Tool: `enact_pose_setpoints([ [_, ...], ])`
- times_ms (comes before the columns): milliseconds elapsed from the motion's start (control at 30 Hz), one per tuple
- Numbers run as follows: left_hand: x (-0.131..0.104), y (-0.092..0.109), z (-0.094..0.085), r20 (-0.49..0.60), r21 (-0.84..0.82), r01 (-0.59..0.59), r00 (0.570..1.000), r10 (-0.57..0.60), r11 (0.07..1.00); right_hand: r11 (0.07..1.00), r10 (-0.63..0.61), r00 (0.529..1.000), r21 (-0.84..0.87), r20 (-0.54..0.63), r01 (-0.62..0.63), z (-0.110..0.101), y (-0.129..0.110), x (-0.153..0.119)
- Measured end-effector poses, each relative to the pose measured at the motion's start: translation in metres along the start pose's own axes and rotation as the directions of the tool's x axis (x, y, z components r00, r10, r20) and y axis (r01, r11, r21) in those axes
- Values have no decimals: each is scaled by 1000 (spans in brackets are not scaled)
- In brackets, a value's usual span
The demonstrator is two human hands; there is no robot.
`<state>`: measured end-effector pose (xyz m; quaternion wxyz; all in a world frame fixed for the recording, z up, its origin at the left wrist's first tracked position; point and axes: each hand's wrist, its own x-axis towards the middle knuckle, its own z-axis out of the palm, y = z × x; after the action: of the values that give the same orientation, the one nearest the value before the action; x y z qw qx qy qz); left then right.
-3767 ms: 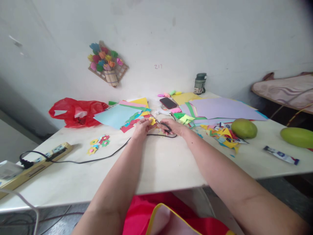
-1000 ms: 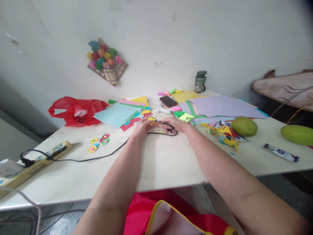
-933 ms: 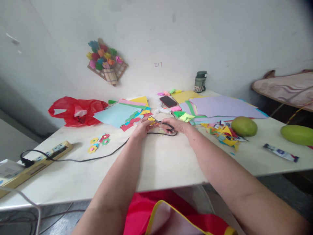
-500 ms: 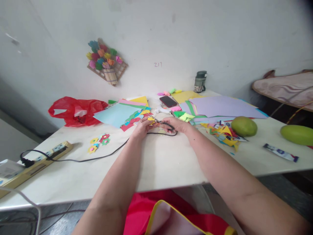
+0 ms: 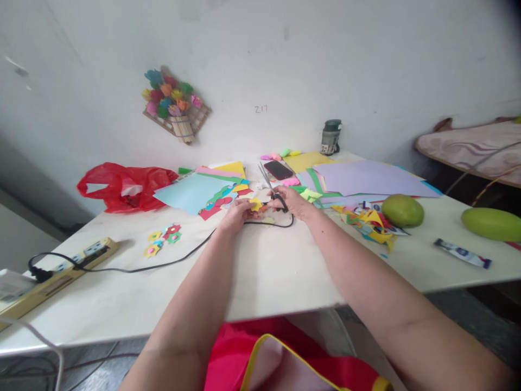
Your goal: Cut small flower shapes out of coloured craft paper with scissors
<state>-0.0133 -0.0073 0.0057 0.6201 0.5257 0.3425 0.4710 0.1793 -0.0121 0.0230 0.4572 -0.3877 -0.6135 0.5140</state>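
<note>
My left hand [image 5: 237, 214] pinches a small piece of yellow paper [image 5: 256, 205] near the middle of the table. Opposite it, my right hand [image 5: 291, 202] is closed round the black handles of a pair of scissors [image 5: 266, 176]. The blades point up and away, apart from the yellow paper. A black cord [image 5: 280, 225] curves on the table just below both hands. Beyond my left hand lie red, green and blue cut paper scraps [image 5: 217, 202]. Several small paper flowers [image 5: 163, 239] rest to the left.
A power strip [image 5: 95, 251] and a red plastic bag [image 5: 126, 187] stand left. A phone [image 5: 279, 170], purple paper sheets [image 5: 362, 176] and a bottle [image 5: 331, 137] are at the back. Right are paper offcuts [image 5: 376, 231], a green mango [image 5: 402, 210] and a tube [image 5: 462, 253].
The scissors have swung away from the yellow paper; their blades now point upward instead of toward my left hand. My left hand still holds the paper in nearly the same place.
</note>
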Motion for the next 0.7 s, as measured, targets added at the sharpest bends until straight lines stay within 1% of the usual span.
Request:
enact_pose_setpoints([
  [167, 1, -1, 0, 11, 25, 12, 1000, -12, 1000, 998, -38, 998, 56, -44, 40, 5, -4, -1],
  [333, -1, 0, 3, 36, 71, 39, 998, -41, 997, 997, -40, 996, 65, -80, 45, 11, -4, 0],
  [500, -3, 1, 5, 71, 116, 39, 996, -47, 993, 997, -52, 996, 59, -75, 57, 16, -2, 2],
  [600, -2, 0, 4, 64, 113, 43, 997, -50, 993, 997, -65, 994, 42, -87, 69, 16, -1, 3],
  [700, -1, -1, 3, 33, 107, 65, 997, -69, 992, 995, -87, 989, 32, -116, 92, 15, 0, 4],
])
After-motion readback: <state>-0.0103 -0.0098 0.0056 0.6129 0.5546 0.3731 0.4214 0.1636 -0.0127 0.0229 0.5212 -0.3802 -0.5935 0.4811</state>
